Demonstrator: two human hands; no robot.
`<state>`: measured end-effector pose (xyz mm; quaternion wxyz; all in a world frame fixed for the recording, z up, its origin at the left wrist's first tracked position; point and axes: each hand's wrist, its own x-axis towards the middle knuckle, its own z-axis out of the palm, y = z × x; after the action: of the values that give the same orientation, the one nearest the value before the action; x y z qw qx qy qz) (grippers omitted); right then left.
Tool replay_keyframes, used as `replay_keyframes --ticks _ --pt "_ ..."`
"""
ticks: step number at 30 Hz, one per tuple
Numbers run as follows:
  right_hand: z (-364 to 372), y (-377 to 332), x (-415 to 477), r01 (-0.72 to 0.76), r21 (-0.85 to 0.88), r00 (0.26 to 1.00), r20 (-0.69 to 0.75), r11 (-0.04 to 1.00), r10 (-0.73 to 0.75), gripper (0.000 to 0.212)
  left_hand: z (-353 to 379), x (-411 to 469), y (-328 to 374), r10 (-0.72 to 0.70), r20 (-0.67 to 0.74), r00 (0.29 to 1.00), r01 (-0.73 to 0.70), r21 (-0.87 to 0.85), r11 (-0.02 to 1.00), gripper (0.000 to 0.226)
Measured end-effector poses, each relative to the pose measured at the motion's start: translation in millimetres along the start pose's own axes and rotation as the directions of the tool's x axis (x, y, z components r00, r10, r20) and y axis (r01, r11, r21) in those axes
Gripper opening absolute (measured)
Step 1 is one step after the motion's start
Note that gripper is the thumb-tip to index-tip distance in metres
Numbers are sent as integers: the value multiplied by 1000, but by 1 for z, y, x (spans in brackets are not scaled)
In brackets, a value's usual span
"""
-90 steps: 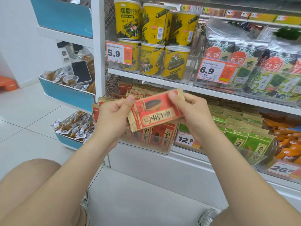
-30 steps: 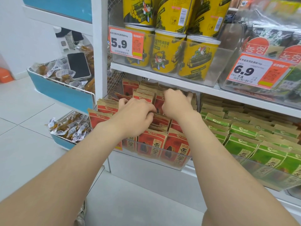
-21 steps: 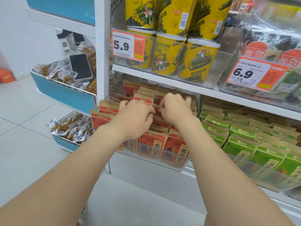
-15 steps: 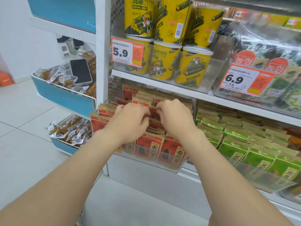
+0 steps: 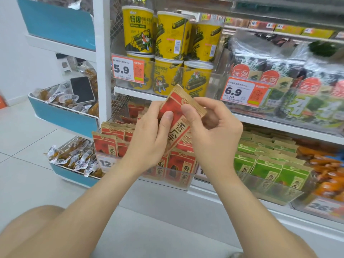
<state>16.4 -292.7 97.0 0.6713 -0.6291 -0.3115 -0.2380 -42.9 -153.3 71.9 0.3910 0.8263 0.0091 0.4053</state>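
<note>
A red and brown packet of sunflower seeds (image 5: 177, 108) is held up in front of the shelf, tilted, between both hands. My left hand (image 5: 149, 138) grips its lower left side with the thumb on the front. My right hand (image 5: 212, 135) pinches its upper right part, thumb pressed on the face. Below them a clear bin (image 5: 184, 180) holds several more of the same red packets (image 5: 109, 144), standing in rows.
Green packets (image 5: 264, 168) fill the bin to the right, orange ones (image 5: 327, 170) beyond. Yellow seaweed tubs (image 5: 141, 34) and seaweed bags (image 5: 297, 86) stand on the shelf above. Left, blue bins (image 5: 65, 118) hold wrapped snacks and a black phone (image 5: 81, 90). White floor tiles lie below.
Both hands were down among the red packets in the bin. They have since lifted one packet out and hold it up in front of the upper shelf.
</note>
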Motion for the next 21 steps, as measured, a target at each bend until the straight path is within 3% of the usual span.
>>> replay_keyframes --ticks 2,4,6,9,13,15,17,21 --pt "-5 -3 -1 -168 108 986 6 980 168 21 6 1 3 -86 -76 993 82 -61 995 23" --pt "-9 2 -2 -257 69 965 69 964 253 18 12 2 3 -176 -127 976 162 -113 980 28" --pt "-13 10 -6 -315 22 942 128 949 310 12 19 0 3 -248 -129 960 221 -193 956 27" --pt "-17 22 -11 -346 -44 933 87 937 348 5 28 -5 1 -294 -108 950 250 -300 920 28" --pt "-21 31 -16 -342 -110 935 60 933 349 8 36 -13 0 -226 -65 972 212 -166 963 13" --pt "-21 31 -20 -355 -53 930 82 933 358 10 40 -17 3 -235 -30 971 228 -157 961 9" --pt "-20 29 -22 -398 39 912 126 916 391 14 41 -19 8 -294 38 955 293 -265 919 6" --pt "-17 27 -25 -495 183 864 209 849 458 19 36 -18 20 -401 148 904 423 -445 790 21"
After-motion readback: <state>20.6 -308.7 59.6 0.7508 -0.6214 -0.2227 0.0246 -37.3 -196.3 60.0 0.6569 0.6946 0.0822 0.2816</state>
